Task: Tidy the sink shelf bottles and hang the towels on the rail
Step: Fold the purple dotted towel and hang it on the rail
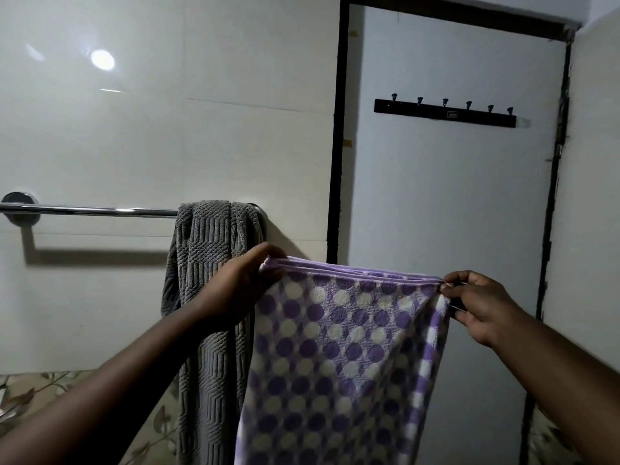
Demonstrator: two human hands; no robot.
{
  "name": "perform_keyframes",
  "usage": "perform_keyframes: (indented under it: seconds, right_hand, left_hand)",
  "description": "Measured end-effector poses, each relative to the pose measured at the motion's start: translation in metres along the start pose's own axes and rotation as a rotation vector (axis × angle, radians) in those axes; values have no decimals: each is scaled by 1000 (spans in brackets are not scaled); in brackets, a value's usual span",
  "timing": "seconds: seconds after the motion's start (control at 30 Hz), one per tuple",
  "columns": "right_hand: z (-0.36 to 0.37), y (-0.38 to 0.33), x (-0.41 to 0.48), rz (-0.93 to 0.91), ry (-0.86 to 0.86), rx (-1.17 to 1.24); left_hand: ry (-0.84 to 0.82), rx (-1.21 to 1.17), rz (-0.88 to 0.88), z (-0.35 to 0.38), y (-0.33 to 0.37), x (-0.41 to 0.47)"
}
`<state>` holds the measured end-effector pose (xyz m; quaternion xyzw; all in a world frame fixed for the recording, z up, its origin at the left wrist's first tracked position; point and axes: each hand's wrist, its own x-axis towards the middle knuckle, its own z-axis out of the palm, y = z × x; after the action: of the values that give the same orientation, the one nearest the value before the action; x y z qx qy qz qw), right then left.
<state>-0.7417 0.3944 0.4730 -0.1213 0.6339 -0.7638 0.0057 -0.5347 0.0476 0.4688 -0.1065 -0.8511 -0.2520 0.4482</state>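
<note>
A purple towel with white and purple dots [342, 357] hangs folded in front of me, stretched between both hands. My left hand [245, 280] pinches its top left corner and my right hand [483, 307] pinches its top right corner. A chrome towel rail [97, 211] runs along the white tiled wall at the left. A grey ribbed towel [208, 297] is draped over the rail's right end, just behind my left hand. The purple towel is held below and to the right of the rail, apart from it. No sink shelf or bottles are in view.
A white door [446, 213] in a dark frame stands at the right, with a black hook strip [444, 114] carrying several pegs. Leaf-patterned tiles [43, 391] show at the lower left. The rail's left stretch is bare.
</note>
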Motion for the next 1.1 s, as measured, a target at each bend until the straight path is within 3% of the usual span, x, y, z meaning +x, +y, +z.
perform_keyframes:
  seconds: [0.13, 0.27, 0.37, 0.5, 0.63, 0.7, 0.77, 0.87, 1.0, 1.1]
  right_hand:
    - [0, -9, 2, -28, 14, -10]
    - [4, -22, 1, -86, -1, -26]
    - [7, -30, 0, -117, -7, -44]
    - [7, -29, -4, -89, -33, -77]
    - [-8, -32, -3, -78, -177, -2]
    - [-13, -28, -3, -63, -239, 104]
    - [-8, -11, -3, -35, -164, -7]
    - [7, 20, -1, -33, 33, -210]
    - [13, 32, -1, -138, 143, -241]
    - [24, 35, -11, -219, 213, -294]
  left_hand:
    - [-128, 26, -48, 2, -10, -6]
    - [-237, 113, -335, 0, -17, -8]
    - [-208, 50, -360, -9, -8, -18]
    - [-168, -39, -263, -12, 5, -20]
    - [-8, -282, -388, -25, 4, -4]
    - [95, -53, -217, -28, 4, 0]
    - [-6, 186, -91, -17, 5, 2]
    - [-152, 145, -225, 7, 1, 4]
    - [-91, -250, -511, 18, -1, -5]
    - [-72, -394, -668, 34, 12, -12]
